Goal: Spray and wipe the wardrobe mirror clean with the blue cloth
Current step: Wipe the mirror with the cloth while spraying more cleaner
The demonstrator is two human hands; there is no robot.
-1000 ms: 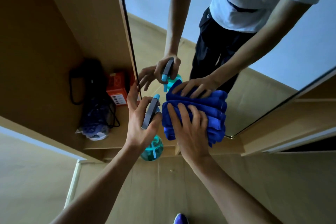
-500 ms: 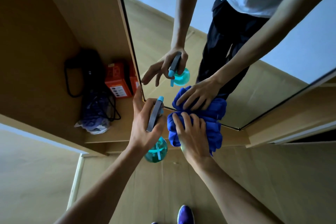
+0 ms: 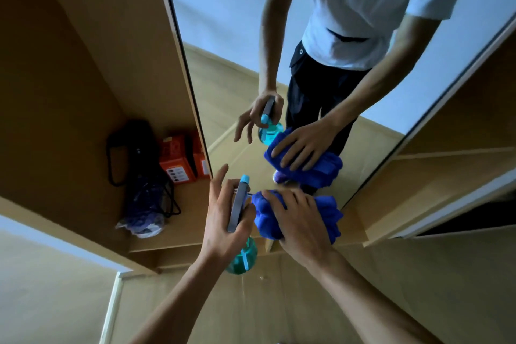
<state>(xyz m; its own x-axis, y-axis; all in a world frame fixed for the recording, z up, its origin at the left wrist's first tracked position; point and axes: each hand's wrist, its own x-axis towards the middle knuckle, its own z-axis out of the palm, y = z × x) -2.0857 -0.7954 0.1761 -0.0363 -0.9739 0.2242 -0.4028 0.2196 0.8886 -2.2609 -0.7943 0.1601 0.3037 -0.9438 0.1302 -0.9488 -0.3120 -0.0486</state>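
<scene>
The wardrobe mirror (image 3: 229, 70) fills the upper middle and reflects a person's arms, white shirt and dark trousers. My right hand (image 3: 303, 220) presses the bunched blue cloth (image 3: 331, 216) flat against the mirror's bottom edge, fingers spread over it. My left hand (image 3: 223, 215) grips a spray bottle (image 3: 242, 258) with a teal round body, grey trigger and light blue nozzle, just left of the cloth. The forefinger of that hand points up beside the mirror's frame.
Left of the mirror an open wardrobe compartment holds an orange box (image 3: 176, 163), a black bag (image 3: 131, 142) with cords and a crumpled plastic bag (image 3: 142, 220). Wooden shelves (image 3: 435, 176) stand to the right. Light wooden floor lies below.
My right hand has slid the cloth down the mirror to its bottom edge. My left hand with the bottle has dropped along with it, and the view has tilted upward.
</scene>
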